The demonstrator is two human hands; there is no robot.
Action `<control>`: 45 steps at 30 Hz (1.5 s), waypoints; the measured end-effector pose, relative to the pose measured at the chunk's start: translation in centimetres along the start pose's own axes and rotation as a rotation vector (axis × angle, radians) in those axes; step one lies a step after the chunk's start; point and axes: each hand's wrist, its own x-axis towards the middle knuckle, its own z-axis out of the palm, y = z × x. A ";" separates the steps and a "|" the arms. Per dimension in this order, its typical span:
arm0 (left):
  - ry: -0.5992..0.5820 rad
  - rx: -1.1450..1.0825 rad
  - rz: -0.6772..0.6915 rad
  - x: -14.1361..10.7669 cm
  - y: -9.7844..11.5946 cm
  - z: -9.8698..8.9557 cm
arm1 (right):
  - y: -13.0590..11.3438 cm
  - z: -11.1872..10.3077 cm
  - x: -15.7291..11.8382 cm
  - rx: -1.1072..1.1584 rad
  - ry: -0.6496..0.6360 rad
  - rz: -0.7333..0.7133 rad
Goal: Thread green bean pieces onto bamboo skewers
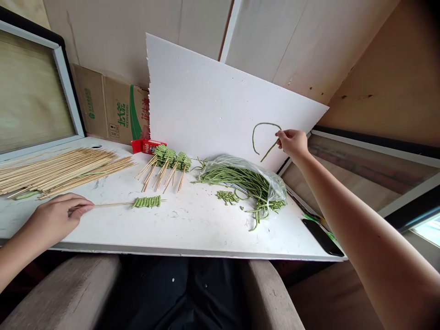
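My left hand [65,211] is closed on the blunt end of a wooden skewer [112,204], held low over the white table. Folded green bean [147,201] is threaded near the skewer's far end, with the tip sticking out. Raised at the right, my right hand [292,141] pinches one long green bean [267,123], which hangs in a loop before the white board. Below it lies a clear plastic bag [275,183] of long beans [237,175]. Short bean pieces [227,197] are piled in front of the bag. Several filled skewers [172,160] rest at the back.
Many bare skewers [65,169] lie at the left of the white table [192,236]. A cardboard box [108,103] and red packet [147,146] stand behind. The white board [213,96] leans at the back. A black phone [322,237] lies by the right front edge.
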 end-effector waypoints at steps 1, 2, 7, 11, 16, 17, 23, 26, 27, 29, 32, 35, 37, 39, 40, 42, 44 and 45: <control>0.007 0.004 0.023 0.1 0.0 0.1 | -0.7 -0.4 -0.2 -0.012 0.004 -0.047; 0.012 0.009 0.049 0.1 -0.1 0.2 | -1.5 -0.8 -0.6 -0.032 0.010 -0.092; -0.012 0.074 0.141 0.4 0.1 0.6 | -6.0 -2.0 -5.1 -0.089 -0.027 -0.276; 0.153 0.093 0.214 1.0 4.4 -1.3 | -9.3 -1.9 -10.1 -0.002 -0.107 -0.363; 0.289 -0.206 0.346 2.4 16.8 -5.7 | -12.8 -0.3 -15.8 0.191 -0.353 -0.431; 0.272 -0.283 0.346 2.7 19.2 -6.3 | -13.4 0.2 -17.0 0.224 -0.400 -0.447; 0.028 -0.602 0.322 3.8 27.6 -4.9 | -16.3 4.7 -23.4 0.235 -0.442 -0.563; -0.108 -0.674 0.272 3.8 27.9 -2.7 | -16.4 7.1 -25.7 0.215 -0.412 -0.583; -0.106 -0.672 0.240 3.8 27.6 -2.1 | -16.1 7.8 -26.2 0.224 -0.401 -0.573; -0.046 -0.650 0.174 3.7 26.8 -1.2 | -15.2 8.8 -26.9 0.297 -0.422 -0.545; 0.000 -0.626 0.103 3.6 25.2 -0.6 | -13.2 9.6 -27.6 0.458 -0.569 -0.415; -0.002 -0.646 0.040 3.7 24.0 -0.4 | -11.6 9.9 -28.6 0.608 -0.734 -0.229; 0.008 -0.658 0.022 3.8 23.6 -0.3 | -11.0 10.2 -29.6 0.675 -0.787 -0.149; 0.012 -0.664 0.029 3.8 23.4 -0.2 | -10.7 10.6 -30.6 0.711 -0.808 -0.104; 0.011 -0.668 0.036 3.8 23.3 -0.1 | -10.6 10.8 -31.1 0.719 -0.818 -0.095; 0.005 -0.669 0.045 3.7 23.1 0.2 | -10.3 11.2 -31.8 0.722 -0.817 -0.087; -0.003 -0.664 0.054 3.8 22.8 0.4 | -10.0 11.4 -32.0 0.714 -0.763 -0.072; -0.014 -0.661 0.059 3.8 22.6 0.5 | -9.8 11.4 -32.0 0.709 -0.722 -0.060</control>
